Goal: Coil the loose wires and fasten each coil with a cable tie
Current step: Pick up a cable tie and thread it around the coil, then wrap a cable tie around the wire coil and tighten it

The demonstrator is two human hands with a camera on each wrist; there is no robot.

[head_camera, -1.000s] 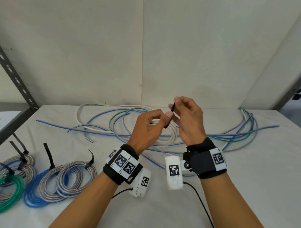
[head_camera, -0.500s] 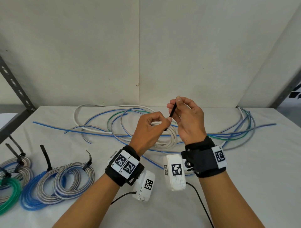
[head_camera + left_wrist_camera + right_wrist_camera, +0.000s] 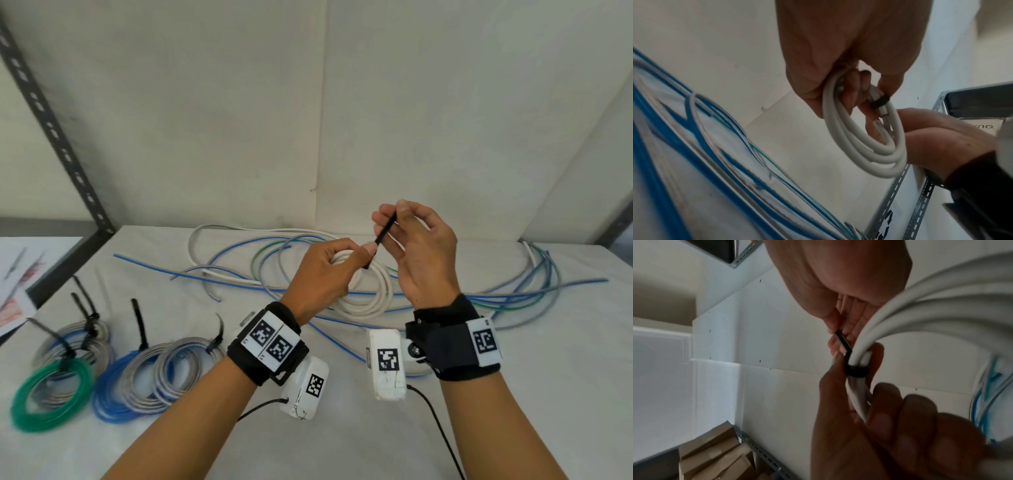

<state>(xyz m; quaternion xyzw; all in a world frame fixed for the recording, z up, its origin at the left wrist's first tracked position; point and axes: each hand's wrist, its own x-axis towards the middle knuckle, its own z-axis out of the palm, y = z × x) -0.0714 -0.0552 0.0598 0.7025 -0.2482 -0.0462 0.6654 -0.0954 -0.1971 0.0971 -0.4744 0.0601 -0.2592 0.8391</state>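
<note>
My left hand [image 3: 329, 270] grips a white wire coil [image 3: 371, 298] held above the table, fingers curled round its top. A black cable tie [image 3: 384, 233] is looped round the coil's strands; the loop [image 3: 879, 102] shows in the left wrist view and again, as a black loop [image 3: 856, 370], in the right wrist view. My right hand [image 3: 416, 246] pinches the tie's free tail between thumb and fingers, up and to the right of the left hand. Loose blue, grey, green and white wires [image 3: 260, 270] lie spread on the table behind.
Several tied coils lie at the front left: a green coil [image 3: 51, 397], blue-and-grey coils [image 3: 150, 380] and grey coils [image 3: 78, 339], each with a black tie sticking up. A metal shelf upright [image 3: 54, 130] stands at the left. More loose wires [image 3: 534, 287] bend round at the right.
My right hand has drawn the tie's tail a little further up and right, away from the left hand. The left hand still holds the white coil in about the same place.
</note>
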